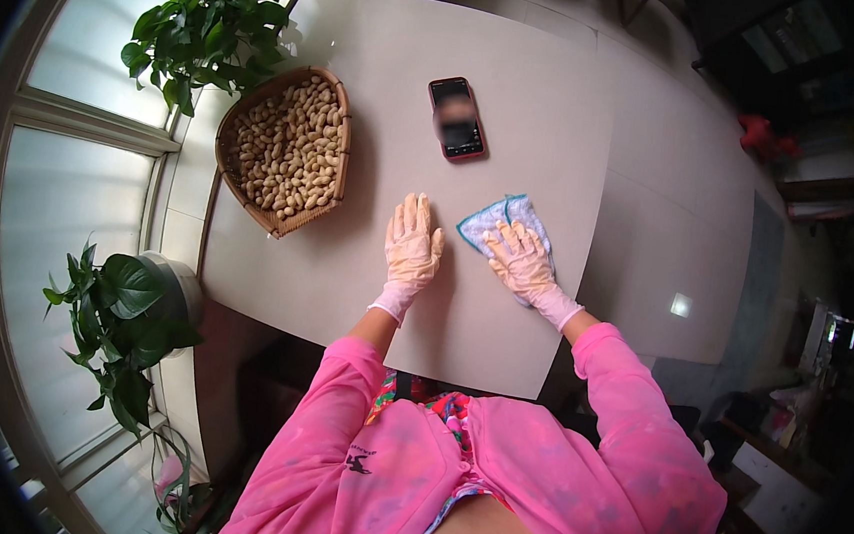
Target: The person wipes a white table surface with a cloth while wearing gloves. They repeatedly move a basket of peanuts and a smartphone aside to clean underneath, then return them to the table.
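Beside a peanut-filled basket point(281, 145), left hand point(412, 244) lies flat (grip wide); right hand point(520, 257) presses cloth point(496, 217)

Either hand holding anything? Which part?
Nothing is gripped. The right hand lies flat, palm down, on the middle of the blue-edged cloth, pressing it to the table. The left hand rests flat on bare tabletop.

Head camera looks steeply down, close above the table point(520, 104).
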`<state>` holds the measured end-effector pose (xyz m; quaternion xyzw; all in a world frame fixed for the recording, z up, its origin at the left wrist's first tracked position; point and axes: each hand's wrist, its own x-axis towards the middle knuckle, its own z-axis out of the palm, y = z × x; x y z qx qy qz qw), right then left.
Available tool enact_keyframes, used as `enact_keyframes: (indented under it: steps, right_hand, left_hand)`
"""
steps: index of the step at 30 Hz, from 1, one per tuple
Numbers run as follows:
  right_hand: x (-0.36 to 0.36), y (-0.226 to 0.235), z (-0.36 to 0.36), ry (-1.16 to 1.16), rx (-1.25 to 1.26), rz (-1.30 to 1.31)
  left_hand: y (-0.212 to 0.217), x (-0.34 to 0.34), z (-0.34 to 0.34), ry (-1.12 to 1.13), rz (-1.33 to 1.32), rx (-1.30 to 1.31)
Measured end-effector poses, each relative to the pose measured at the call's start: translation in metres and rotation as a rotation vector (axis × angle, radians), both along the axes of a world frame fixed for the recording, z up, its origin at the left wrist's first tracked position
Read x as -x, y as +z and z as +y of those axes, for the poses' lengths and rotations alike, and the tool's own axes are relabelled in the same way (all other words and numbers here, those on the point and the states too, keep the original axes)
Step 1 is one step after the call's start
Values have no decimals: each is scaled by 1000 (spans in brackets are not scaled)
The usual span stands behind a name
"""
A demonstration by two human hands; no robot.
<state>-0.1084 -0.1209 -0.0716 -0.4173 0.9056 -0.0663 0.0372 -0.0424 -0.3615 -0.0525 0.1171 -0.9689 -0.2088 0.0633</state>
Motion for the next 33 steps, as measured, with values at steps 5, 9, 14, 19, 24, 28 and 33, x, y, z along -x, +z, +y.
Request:
enact_keyframes:
  steps: [5,9,14,19,24,28,33]
  right_hand:
    - [87,-14,-6,-184,-9,77]
    - [190,-32,-4,-412,78,104]
    - [284,-27,-44,-370,23,53]
    - [325,-16,-78,-280,-120,-16]
    - [354,-22,-23,-553,-83,26]
    - [314,-30,25,-576,-23,102]
    - [210,-44,60,-601,-83,241]
  left_hand:
    - [-18,9,10,17,-156,156]
    - [-15,12,14,4,-188,224]
    - [-16,14,14,1,-191,183]
    - [-11,17,14,1,-207,178]
    - [-10,20,15,-16,-190,185]
    - [-9,17,15,1,-215,158]
    - [-9,16,14,-4,-203,154]
